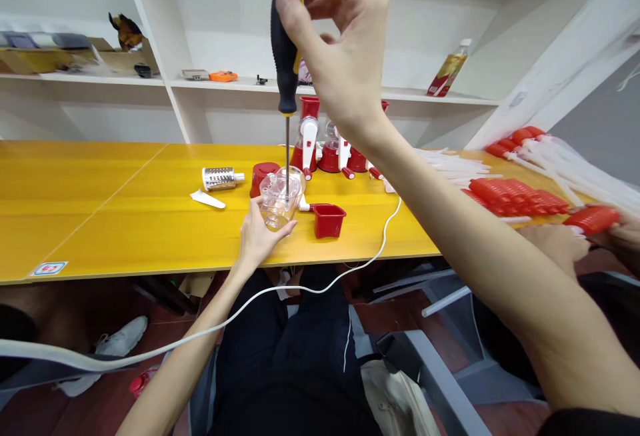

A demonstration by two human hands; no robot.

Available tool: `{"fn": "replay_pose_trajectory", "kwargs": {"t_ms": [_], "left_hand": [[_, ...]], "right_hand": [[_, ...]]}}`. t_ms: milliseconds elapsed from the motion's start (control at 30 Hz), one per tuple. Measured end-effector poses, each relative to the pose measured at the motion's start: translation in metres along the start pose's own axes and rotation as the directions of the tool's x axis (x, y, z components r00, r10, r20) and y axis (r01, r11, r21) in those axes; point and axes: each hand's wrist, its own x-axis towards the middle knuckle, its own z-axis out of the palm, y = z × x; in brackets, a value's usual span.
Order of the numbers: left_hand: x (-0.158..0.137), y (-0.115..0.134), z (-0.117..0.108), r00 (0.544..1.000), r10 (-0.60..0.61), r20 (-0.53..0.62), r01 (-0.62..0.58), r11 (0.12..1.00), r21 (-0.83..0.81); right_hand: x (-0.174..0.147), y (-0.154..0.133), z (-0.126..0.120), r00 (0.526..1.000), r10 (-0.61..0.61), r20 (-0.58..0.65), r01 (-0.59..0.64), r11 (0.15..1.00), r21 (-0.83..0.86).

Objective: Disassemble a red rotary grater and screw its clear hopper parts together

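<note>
A clear plastic part sits in the grasp of the left hand, over the yellow table. The right hand, raised above it, grips a screwdriver whose shaft points down into the part. Left of the left hand lie a metal grating drum and a white strip; right of it, a red hopper; beyond, red-and-white grinders.

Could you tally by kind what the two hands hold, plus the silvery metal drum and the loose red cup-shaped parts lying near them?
Screwdriver, in the right hand: 1
Clear plastic part, in the left hand: 1
Metal drum: 1
Red cup-shaped parts, a rounded one and a squared one: 2
Total: 5
</note>
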Motion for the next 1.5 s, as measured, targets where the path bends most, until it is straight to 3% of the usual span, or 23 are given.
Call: {"fn": "replay_pose_trajectory", "kwargs": {"t_ms": [367, 600, 733, 1133, 1500], "left_hand": [[0.001, -0.001, 0.001, 1.000, 0.009, 0.000, -0.009, 1.000, 0.013], [0.000, 0.002, 0.000, 1.000, 0.009, 0.004, -0.009, 1.000, 0.006], [0.000, 0.001, 0.000, 1.000, 0.014, 0.006, -0.014, 1.000, 0.003], [0.001, 0.002, -0.001, 1.000, 0.005, 0.011, -0.005, 1.000, -0.006], [0.001, 0.000, 0.000, 1.000, 0.018, 0.013, -0.018, 1.000, -0.011]], "right_hand": [[0.007, 0.002, 0.009, 0.994, 0.089, -0.057, -0.081, 0.988, 0.131], [0.009, 0.002, 0.001, 0.992, 0.113, -0.049, -0.100, 0.969, 0.225], [0.009, 0.001, -0.004, 0.988, 0.148, -0.047, -0.133, 0.961, 0.241], [0.006, 0.004, -0.002, 0.995, 0.081, -0.056, -0.066, 0.971, 0.229], [0.008, 0.008, -0.003, 0.988, 0.156, -0.021, -0.147, 0.964, 0.220]]}}
